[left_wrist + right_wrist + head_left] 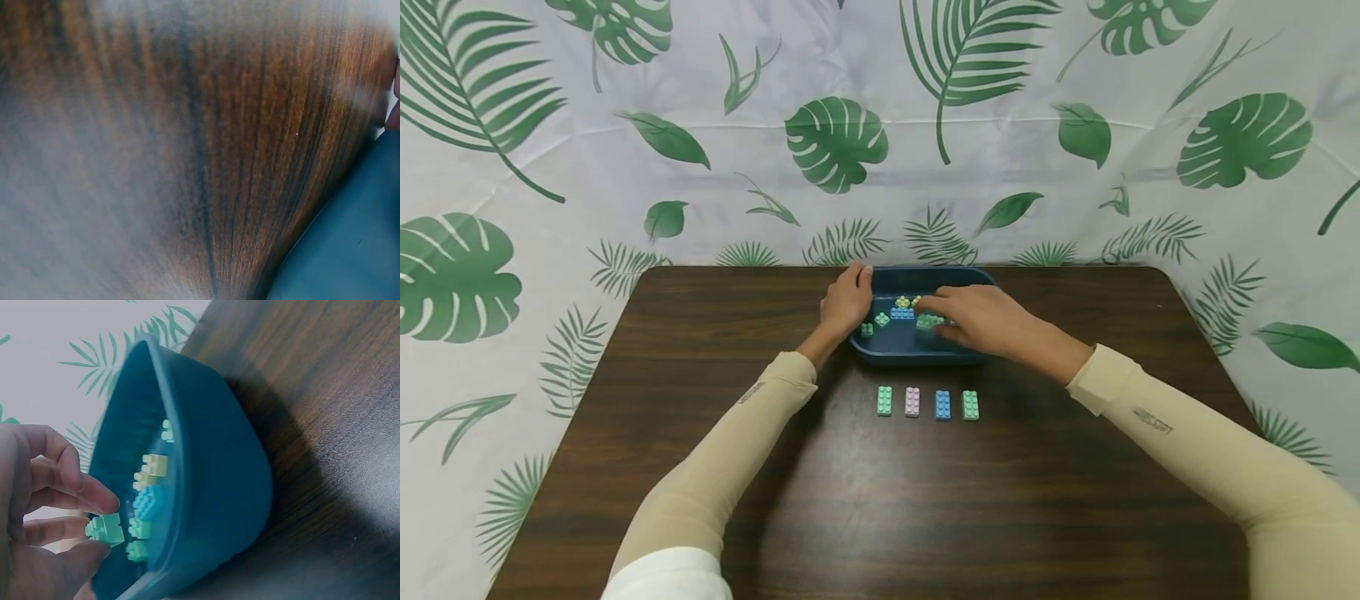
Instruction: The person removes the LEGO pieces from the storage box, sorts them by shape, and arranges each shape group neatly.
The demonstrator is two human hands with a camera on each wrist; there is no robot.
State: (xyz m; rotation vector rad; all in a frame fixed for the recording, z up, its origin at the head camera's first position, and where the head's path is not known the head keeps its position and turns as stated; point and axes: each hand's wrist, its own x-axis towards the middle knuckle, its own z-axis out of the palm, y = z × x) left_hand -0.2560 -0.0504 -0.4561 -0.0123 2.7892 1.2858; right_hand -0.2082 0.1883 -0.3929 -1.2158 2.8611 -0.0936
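Note:
A dark blue plastic bin (pixel 917 359) stands toward the back of the table. My left hand (pixel 847 300) grips its left rim; in the left wrist view only fingertips show at the right edge, beside the bin wall (pixel 337 244). Over the bin, my right hand (pixel 988 318) pinches a light green toy brick (pixel 106 529) between thumb and fingers. Lower down inside the bin lie a blue brick (pixel 902 314), yellow bricks (pixel 154 465) and small green bricks (pixel 882 319). The bin's near wall hides part of its inside in the right wrist view.
In front of the bin, a row of studded bricks lies on the dark wood table (pixel 865 500): a green one (pixel 884 401), a pink one (pixel 912 402), a blue one (pixel 942 405) and another green one (pixel 971 405). Behind hangs a leaf-print cloth (pixel 737 167).

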